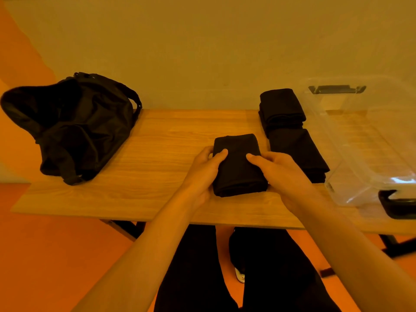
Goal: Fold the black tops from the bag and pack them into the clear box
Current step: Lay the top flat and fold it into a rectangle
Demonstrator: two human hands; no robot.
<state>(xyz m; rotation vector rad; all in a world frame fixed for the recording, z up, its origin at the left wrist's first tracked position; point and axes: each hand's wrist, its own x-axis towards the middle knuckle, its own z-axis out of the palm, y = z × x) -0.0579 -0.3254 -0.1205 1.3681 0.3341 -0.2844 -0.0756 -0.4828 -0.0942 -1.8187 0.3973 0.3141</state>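
Clamped from both sides: left grip [202,170] pinching the left edge of one folded top [238,167], thumb on the cloth; right grip [281,174] pinching the right edge the same way. Lies mid-counter [157,158], close to the front edge.

Counted: one top in hand; two piles of folded tops just to its right, far pile [281,109] several layers high, near pile [299,154] lower, exact number not readable; one bag [74,124]; one clear box [371,143] with two dark latches.

Bare wood between bag and held top, and behind the top up to the wall. Bag slumped at the left end, mouth open, spilling past the counter's left edge. Box at the right end, right beside both piles, which sit between it and the held top.
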